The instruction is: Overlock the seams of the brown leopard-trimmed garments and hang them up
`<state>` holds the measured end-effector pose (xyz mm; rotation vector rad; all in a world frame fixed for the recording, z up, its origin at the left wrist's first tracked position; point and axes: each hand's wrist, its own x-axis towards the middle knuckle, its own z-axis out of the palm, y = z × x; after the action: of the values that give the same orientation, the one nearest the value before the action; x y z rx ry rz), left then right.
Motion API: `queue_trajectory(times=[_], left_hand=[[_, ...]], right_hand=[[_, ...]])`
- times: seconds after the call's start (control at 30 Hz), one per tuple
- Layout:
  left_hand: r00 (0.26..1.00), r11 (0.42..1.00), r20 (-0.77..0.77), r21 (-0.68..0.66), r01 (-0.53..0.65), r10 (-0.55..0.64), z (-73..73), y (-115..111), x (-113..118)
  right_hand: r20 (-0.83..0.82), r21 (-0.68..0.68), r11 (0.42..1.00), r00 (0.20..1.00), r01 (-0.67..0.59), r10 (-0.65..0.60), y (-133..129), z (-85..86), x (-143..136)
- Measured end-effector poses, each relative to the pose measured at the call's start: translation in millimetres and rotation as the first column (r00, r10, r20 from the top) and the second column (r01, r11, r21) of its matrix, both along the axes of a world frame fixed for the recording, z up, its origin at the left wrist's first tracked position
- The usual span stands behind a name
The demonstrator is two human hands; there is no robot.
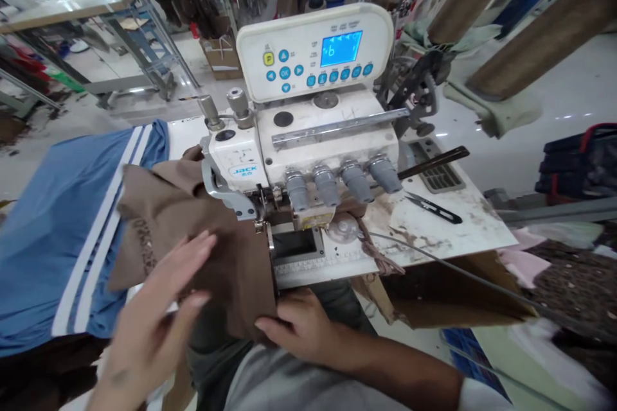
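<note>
A brown fabric piece [241, 263] runs under the presser foot of a white overlock sewing machine [328, 135] and hangs over the table's front edge. My right hand [306, 327] pinches the fabric's right edge near my lap, thumb on top and fingers curled. Over the left part of the cloth, my left hand [164, 308] is held with its fingers stretched out and the thumb apart. It is slightly blurred, and whether it touches the cloth I cannot tell. Dark lettering shows on the fabric's left side.
Blue fabric with white stripes [62, 218] lies at the left. Thread snips [434, 207] rest on the white table [463, 225] to the right. A control panel [313, 51] tops the machine. Below the table's right side stands a cardboard box [453, 295].
</note>
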<state>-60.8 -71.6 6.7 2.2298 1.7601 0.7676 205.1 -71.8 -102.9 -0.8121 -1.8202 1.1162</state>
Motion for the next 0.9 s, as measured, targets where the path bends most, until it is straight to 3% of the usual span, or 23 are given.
queue_trajectory(times=[0.1,0.2,0.27,0.37,0.4,0.47,0.5,0.57,0.63,0.67,0.73,0.9], left_hand=[[0.999,0.999,-0.015,0.005,0.042,-0.042,-7.9,32,30],[1.000,0.984,-0.025,0.175,-0.008,0.013,-5.7,35,59],[0.996,0.992,-0.090,0.129,0.012,0.000,-5.8,18,78],[0.957,0.995,-0.289,-0.101,-0.021,-0.009,-18.4,-20,98],[0.942,0.994,-0.336,-0.094,-0.052,0.018,-24.8,-32,100],[0.947,0.998,-0.320,0.062,-0.015,0.035,-36.5,-51,96],[0.961,0.986,-0.276,0.159,0.051,-0.005,-40.7,-59,92],[0.969,0.928,-0.203,0.312,0.202,-0.143,-45.3,-70,83],[0.949,0.872,-0.184,0.380,0.308,-0.255,-46.8,-76,78],[0.943,0.858,-0.186,0.394,0.329,-0.276,-47.3,-77,77],[0.941,0.847,-0.186,0.412,0.335,-0.282,-48.7,-77,79],[0.907,0.802,-0.066,0.444,0.400,-0.416,-52.6,-78,86]], right_hand=[[0.001,-0.119,0.992,0.999,0.044,-0.044,-3,-1.3,-1],[0.065,-0.087,0.994,0.996,0.065,-0.059,-3,-5.7,-3],[0.136,0.049,0.999,0.991,0.000,-0.007,-4,-10.6,-3],[0.218,0.155,0.983,0.974,-0.096,0.060,-11,-14.3,0],[0.199,0.114,0.989,0.977,-0.094,0.069,-15,-13.4,1],[0.056,-0.122,0.991,0.997,-0.046,0.054,-24,-8.7,2],[-0.058,-0.291,0.956,0.998,-0.036,0.020,-29,-5.6,2],[-0.268,-0.590,0.802,0.960,-0.097,-0.081,-37,0.3,1],[-0.387,-0.712,0.665,0.916,-0.226,-0.104,-43,5.1,-1],[-0.409,-0.720,0.641,0.909,-0.265,-0.084,-45,7.2,-1],[-0.385,-0.692,0.675,0.922,-0.256,-0.045,-48,11.8,0],[-0.187,-0.456,0.888,0.982,-0.059,-0.031,-60,25.1,14]])
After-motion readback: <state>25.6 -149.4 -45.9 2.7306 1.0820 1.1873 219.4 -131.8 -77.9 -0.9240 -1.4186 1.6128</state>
